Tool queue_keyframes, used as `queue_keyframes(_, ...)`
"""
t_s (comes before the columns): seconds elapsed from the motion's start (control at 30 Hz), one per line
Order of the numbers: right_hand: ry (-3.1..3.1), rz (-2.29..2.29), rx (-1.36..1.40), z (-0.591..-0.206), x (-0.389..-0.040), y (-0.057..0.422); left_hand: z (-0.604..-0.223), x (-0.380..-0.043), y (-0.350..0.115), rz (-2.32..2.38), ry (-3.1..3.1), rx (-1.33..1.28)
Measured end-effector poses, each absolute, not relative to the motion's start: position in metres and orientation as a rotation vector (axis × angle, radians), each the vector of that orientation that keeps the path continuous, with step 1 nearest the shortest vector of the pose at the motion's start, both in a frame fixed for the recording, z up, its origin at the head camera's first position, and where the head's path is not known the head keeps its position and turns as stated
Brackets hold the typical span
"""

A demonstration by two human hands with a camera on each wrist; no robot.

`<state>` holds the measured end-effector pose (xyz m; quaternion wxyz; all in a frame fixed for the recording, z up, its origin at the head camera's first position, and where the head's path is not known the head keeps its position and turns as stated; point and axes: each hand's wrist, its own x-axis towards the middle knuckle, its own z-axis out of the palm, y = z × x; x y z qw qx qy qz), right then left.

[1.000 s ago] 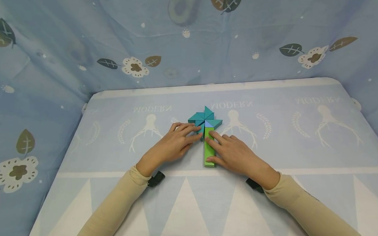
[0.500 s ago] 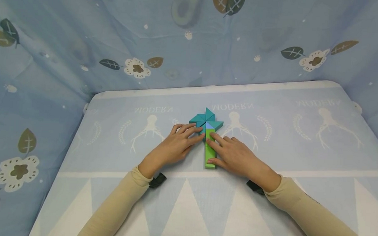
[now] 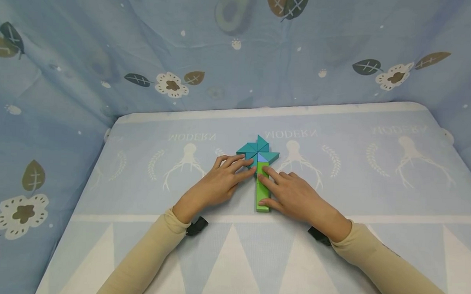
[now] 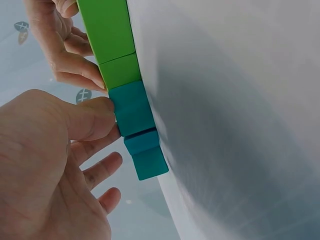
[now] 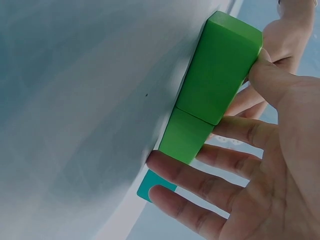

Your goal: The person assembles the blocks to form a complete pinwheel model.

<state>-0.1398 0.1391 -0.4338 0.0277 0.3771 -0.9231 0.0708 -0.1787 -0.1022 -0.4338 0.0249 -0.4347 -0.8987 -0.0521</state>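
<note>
A pinwheel shape of teal triangular blocks (image 3: 263,145) lies flat on the table, with a small lilac-blue triangle (image 3: 261,158) at its lower right. Below it runs a stem of green blocks (image 3: 262,191), set end to end against the pinwheel. My left hand (image 3: 220,179) rests its fingertips on the lower-left teal blocks. In the left wrist view its thumb touches the side of a teal block (image 4: 132,107). Across the green stem lie the fingers of my right hand (image 3: 294,194), its thumb at the near end. The lowest teal piece is partly hidden by my left fingers.
A patterned blue and white cloth covers the table (image 3: 231,259). Behind it and at the sides hangs a blue curtain (image 3: 238,69) printed with leaves and flowers. Dark wrist cameras sit under both forearms.
A thin gap between the lower teal block and the green stem has closed as my left fingers pressed slightly rightward. My right hand has stayed almost still; the head view shifted a little.
</note>
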Motion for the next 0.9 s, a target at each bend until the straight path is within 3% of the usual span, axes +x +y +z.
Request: queue_keyframes(0.9,-2.820,0.209,1.157,-0.4367,-0.1387,0.1397,-0.4357,-0.1782,-0.0992,-0.163,-2.747,-1.329)
